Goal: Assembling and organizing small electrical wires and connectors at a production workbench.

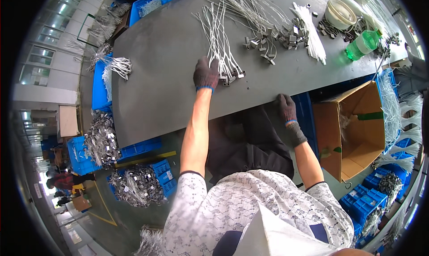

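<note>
A bunch of thin white cables (220, 37) with dark, blocky end pieces lies on the grey table (156, 72), ends toward me. My left hand (206, 75), in a dark knitted glove, is closed at the bunch's left side, near the end pieces. Some strands run in under its fingers, which partly hide the grip. My right hand (287, 109), gloved too, rests at the table's front edge with loosely extended fingers and nothing visible in it.
More cable bunches with dark ends (263, 34) lie further back, beside a white cable bundle (310, 32). At right are a green bottle (362, 46) and a white bucket (340, 13). An open cardboard box (357, 135) stands below the edge; blue crates (166, 177) surround me.
</note>
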Tool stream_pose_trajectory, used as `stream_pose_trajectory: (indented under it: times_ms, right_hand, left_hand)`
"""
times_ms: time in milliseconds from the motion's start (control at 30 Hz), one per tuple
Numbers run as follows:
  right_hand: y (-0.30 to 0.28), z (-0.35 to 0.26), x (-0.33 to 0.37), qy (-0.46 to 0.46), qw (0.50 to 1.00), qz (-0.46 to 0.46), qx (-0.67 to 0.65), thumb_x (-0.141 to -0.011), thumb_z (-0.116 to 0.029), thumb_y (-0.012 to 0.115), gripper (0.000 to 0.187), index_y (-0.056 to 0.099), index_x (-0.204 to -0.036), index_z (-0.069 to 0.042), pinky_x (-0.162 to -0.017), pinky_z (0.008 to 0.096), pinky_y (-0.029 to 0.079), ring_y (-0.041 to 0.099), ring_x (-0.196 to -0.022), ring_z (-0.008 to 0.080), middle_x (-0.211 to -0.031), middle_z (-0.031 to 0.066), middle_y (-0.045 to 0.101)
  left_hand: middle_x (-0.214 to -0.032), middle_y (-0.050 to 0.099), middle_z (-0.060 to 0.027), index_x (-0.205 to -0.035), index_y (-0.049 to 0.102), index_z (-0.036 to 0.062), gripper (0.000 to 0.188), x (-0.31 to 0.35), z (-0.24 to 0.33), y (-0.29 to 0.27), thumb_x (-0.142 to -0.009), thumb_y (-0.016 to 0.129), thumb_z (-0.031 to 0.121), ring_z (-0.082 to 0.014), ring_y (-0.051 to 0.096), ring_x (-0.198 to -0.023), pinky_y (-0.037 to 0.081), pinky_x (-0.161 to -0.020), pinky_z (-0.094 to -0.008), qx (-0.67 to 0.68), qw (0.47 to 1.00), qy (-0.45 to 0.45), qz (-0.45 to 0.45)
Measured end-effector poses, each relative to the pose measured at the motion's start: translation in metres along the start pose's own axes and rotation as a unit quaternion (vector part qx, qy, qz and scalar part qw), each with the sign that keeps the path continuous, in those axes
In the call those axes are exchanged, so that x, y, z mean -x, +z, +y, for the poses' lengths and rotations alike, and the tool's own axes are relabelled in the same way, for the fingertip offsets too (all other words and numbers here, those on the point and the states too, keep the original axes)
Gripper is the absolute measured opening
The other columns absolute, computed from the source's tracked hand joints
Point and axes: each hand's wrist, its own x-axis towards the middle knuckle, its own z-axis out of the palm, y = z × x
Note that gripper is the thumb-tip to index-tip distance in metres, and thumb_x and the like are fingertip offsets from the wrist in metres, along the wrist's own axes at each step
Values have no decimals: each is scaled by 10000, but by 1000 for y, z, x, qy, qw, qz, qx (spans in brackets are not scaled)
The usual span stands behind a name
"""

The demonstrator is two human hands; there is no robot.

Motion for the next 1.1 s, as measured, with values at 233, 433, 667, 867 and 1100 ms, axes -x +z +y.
stream_pose_trajectory:
  times_ms: [233,433,667,867,1100]
  right_hand:
    - [-41,46,54,195,978,-35,-58,-1021,-258,574,303,667,-1131,8,-790,279,507,624,-868,144,-910,64,685]
    - [-24,3,43,106,991,-46,-70,-1015,-209,590,233,677,-1127,-23,-698,248,491,578,-769,85,-854,17,651]
    - [89,-29,-17,75,959,-255,-99,-1005,-191,607,228,681,-1146,-28,-789,315,527,668,-828,186,-913,108,715]
    - [123,-41,-15,-188,961,-181,88,-981,-313,613,314,685,-1135,-49,-799,459,555,706,-952,383,-1056,210,719]
    - [118,-26,-2,-297,924,-193,140,-997,-182,570,222,669,-1135,-39,-821,406,546,693,-973,344,-1084,158,706]
  left_hand:
    - [-796,685,-160,-930,702,59,231,120,-69,1,-936,593,263,-328,682,-737,516,-678,-429,101,993,-59,22]
    - [-843,688,-194,-881,649,53,222,159,-86,25,-892,638,275,-401,679,-814,524,-698,-495,40,982,-104,-151]
    - [-890,673,-268,-943,672,28,226,145,-67,32,-809,646,209,-463,655,-832,514,-717,-541,-26,965,-81,-249]
    - [-934,704,-261,-903,729,32,235,142,-74,43,-761,634,193,-443,688,-930,548,-800,-535,-85,960,-143,-226]
    - [-929,734,-187,-955,740,30,279,142,-81,52,-777,654,227,-369,718,-931,577,-781,-492,-148,943,-118,-275]
